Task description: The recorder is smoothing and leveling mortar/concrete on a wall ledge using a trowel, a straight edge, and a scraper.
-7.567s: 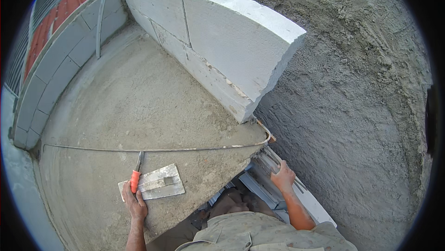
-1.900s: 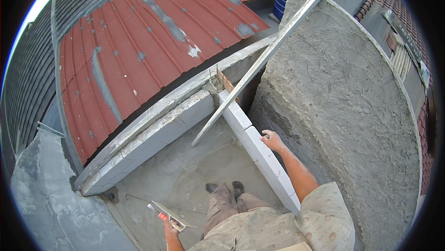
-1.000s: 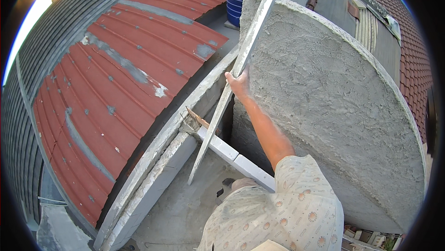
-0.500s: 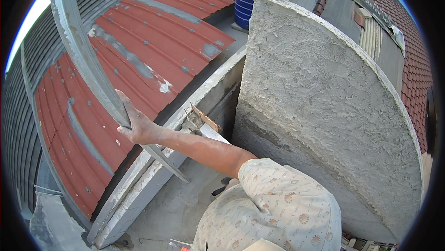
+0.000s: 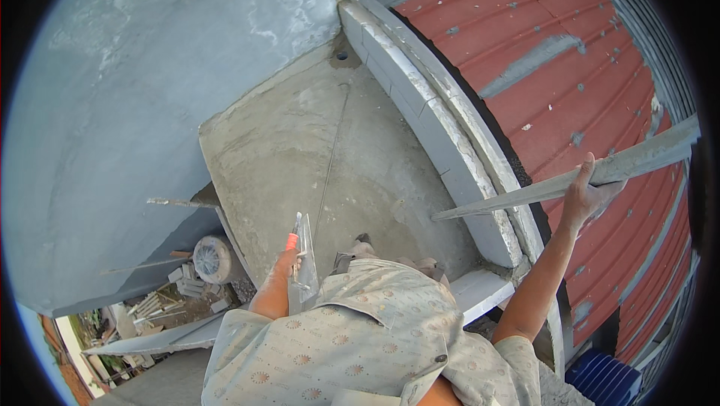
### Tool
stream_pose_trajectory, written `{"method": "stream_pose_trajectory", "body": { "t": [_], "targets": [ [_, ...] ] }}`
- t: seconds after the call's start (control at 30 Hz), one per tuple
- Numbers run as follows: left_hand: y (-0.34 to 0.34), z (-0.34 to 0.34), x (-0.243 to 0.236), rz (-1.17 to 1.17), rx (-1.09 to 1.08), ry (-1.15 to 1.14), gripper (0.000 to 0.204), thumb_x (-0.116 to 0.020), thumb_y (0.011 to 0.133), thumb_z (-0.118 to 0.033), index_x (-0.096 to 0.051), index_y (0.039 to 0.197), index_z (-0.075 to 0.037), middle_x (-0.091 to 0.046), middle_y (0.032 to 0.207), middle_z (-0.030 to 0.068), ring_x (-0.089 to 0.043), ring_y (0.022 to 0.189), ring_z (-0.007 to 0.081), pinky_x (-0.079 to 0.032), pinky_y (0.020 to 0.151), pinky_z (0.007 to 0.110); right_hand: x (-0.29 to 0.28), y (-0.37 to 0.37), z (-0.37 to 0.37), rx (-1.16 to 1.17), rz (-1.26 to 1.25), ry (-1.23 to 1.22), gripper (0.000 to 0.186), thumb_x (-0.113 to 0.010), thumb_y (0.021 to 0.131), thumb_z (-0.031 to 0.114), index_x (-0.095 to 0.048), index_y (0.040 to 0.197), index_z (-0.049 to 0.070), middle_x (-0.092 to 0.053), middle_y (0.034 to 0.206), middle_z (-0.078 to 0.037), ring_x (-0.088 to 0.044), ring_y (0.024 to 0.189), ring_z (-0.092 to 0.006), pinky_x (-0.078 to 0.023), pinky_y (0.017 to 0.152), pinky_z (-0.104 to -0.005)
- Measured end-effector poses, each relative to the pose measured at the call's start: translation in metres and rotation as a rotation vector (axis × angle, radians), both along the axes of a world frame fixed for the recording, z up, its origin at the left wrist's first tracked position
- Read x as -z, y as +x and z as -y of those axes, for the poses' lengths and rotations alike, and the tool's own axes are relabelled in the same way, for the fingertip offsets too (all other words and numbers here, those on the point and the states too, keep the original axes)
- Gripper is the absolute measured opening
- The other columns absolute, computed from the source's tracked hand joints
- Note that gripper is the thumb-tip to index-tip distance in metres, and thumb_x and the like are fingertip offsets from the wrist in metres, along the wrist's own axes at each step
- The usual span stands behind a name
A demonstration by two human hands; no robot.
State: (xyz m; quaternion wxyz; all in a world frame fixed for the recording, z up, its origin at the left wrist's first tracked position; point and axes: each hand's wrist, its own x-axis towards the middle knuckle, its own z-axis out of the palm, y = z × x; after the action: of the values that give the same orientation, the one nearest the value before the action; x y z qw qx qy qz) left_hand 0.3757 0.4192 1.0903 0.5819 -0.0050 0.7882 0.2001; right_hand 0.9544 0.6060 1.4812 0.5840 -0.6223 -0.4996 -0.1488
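My left hand (image 5: 289, 263) is closed round a flat steel plastering trowel (image 5: 306, 278) and a tool with a red handle (image 5: 292, 242), held low beside my body over the concrete slab (image 5: 262, 151). My right hand (image 5: 589, 192) grips a long, pale grey straight bar (image 5: 532, 193) out to my right. The bar slants down across the low white block wall (image 5: 403, 92) and its narrow end reaches over the slab; whether that end touches down is unclear. My feet are on the slab below me.
A grey-blue plastered wall (image 5: 120, 98) rises at left. A red metal roof (image 5: 517, 53) lies past the block wall. Below left are a drop with rubble (image 5: 150, 316) and a round wrapped object (image 5: 214, 260); a blue tank (image 5: 600, 380) is at lower right. A drain hole (image 5: 342, 55) sits in the slab.
My view has swung round toward the slab and plastered wall. My right hand, on the bar since a second ago, has carried it to my right. My left hand with the tools shows again.
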Motion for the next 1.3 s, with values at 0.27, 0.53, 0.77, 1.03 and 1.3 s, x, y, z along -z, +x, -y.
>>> {"method": "stream_pose_trajectory", "body": {
  "t": [0.27,0.53,0.77,1.03,1.3],
  "targets": [
    [0.016,0.125,0.009,0.094,-0.304,0.065,0.022,-0.056,0.086,-0.022,-0.056,0.096,-0.002,-0.052,0.061,0.0042,-0.048,0.044,0.0152,-0.041,0.038,0.03,0.024,-0.054,-0.101,-0.376,0.017,-0.084,0.067,-0.06,0.089,0.009,-0.019,0.14,0.0,-0.05,0.1,-0.011,-0.056,0.078,-0.0155,-0.049,0.069,-0.0287],
    [0.088,0.169,-0.012,0.056,-0.467,-0.065,0.019,-0.056,0.088,-0.026,-0.056,0.09,-0.007,-0.05,0.059,0.002,-0.046,0.043,0.0144,-0.039,0.038,0.029,0.076,-0.115,-0.205,-0.626,-0.203,-0.309,0.062,-0.06,0.086,0.012,-0.029,0.139,0.008,-0.058,0.11,-0.025,-0.061,0.101,-0.0354,-0.047,0.086,-0.0394],
    [0.123,0.143,-0.065,-0.035,-0.507,-0.011,0.018,-0.057,0.089,-0.028,-0.055,0.087,-0.01,-0.049,0.058,0.0008,-0.045,0.043,0.0136,-0.038,0.038,0.028,0.165,-0.16,-0.219,-0.882,-0.252,-0.556,0.056,-0.058,0.082,0.01,-0.037,0.134,0.009,-0.055,0.118,-0.023,-0.057,0.108,-0.0371,-0.044,0.091,-0.0407],
    [0.186,0.128,-0.12,-0.14,-0.892,0.125,0.017,-0.062,0.086,-0.026,-0.058,0.086,-0.01,-0.049,0.058,-0.0007,-0.045,0.044,0.0119,-0.038,0.04,0.027,0.271,-0.147,-0.184,-0.906,-0.087,-0.8,0.048,-0.065,0.078,0.019,-0.05,0.117,-0.005,-0.062,0.102,-0.024,-0.06,0.098,-0.0383,-0.045,0.086,-0.0407],
    [0.279,0.189,-0.07,-0.057,-1.22,-0.016,0.013,-0.062,0.086,-0.019,-0.058,0.085,-0.006,-0.051,0.058,0.0009,-0.046,0.043,0.0124,-0.039,0.04,0.029,0.359,-0.117,-0.161,-1.1,-0.08,-1.129,0.045,-0.069,0.074,0.002,-0.052,0.113,-0.011,-0.063,0.106,-0.019,-0.061,0.098,-0.0292,-0.046,0.087,-0.0351]
  ]
}}
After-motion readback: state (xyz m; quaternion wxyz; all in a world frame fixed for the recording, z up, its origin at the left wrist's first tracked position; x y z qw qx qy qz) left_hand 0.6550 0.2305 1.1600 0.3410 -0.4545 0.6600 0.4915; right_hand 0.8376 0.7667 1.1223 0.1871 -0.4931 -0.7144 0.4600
